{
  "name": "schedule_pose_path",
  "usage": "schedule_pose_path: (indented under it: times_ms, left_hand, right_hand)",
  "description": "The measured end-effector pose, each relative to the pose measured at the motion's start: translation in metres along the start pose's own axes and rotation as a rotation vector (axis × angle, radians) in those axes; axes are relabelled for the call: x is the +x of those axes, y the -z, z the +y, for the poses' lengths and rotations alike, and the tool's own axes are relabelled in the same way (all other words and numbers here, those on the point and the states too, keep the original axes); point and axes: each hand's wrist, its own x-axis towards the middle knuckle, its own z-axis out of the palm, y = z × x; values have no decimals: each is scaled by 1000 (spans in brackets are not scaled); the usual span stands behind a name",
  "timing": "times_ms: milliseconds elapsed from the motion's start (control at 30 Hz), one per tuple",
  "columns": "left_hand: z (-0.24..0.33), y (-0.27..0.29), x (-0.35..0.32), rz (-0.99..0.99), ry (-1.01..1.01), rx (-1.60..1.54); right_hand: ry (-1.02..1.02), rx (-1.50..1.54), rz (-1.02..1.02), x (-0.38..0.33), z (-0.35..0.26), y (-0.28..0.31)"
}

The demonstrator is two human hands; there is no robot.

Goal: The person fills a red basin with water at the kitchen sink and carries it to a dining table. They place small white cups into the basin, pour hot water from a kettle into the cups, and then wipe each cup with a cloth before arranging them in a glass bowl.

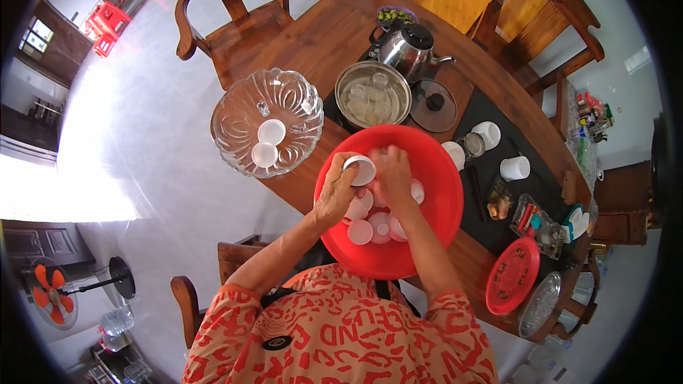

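Over a red plastic basin, my left hand is closed on a small white cup, its mouth tipped upward. My right hand is inside the basin just right of that cup. Motion smears its fingers, so whether it holds anything is hidden. Several small white cups lie in the basin below both hands. To the left, two more white cups sit in a clear scalloped glass bowl at the table's edge.
Behind the basin stand a steel pot with glass cups in it, a steel kettle and a glass lid. Rightward are white cups, a red tray and a glass plate. Wooden chairs surround the wooden table.
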Motion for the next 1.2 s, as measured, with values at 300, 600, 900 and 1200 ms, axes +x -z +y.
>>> schedule_pose_path:
  times_ms: [300,600,900,1200]
  left_hand:
    - [-39,15,27,189,160,-375]
    - [-43,-14,23,-344,420,-913]
    - [-12,-22,2,-318,404,-540]
    - [-4,-38,-2,-69,223,-432]
  right_hand:
    - [-313,832,-137,-16,-25,76]
    - [43,612,354,-7,-53,75]
    - [-174,861,257,27,-28,94]
    - [-326,781,305,-11,-46,86]
